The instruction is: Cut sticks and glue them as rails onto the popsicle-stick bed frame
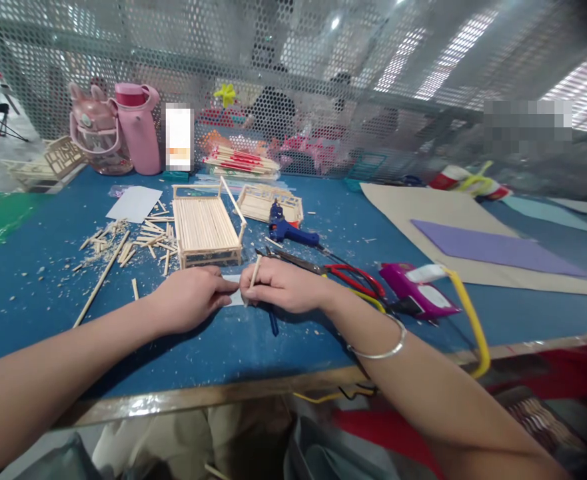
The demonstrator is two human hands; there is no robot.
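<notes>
One stick (255, 272), its long axis tilted, is pinched by the right hand (286, 285) beside the wooden frame's (206, 227) nearer right corner; before the frame, white paper (235, 297) is touched by the left hand (190, 297), its pinch unclear.

The fingers (269, 292) partly hide the white strip (236, 299).

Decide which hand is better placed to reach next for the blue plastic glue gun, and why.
Probably the right hand: it is nearer the blue glue gun, though it holds a pale wooden stick. The left hand lies farther off, at a small white sheet.
</notes>
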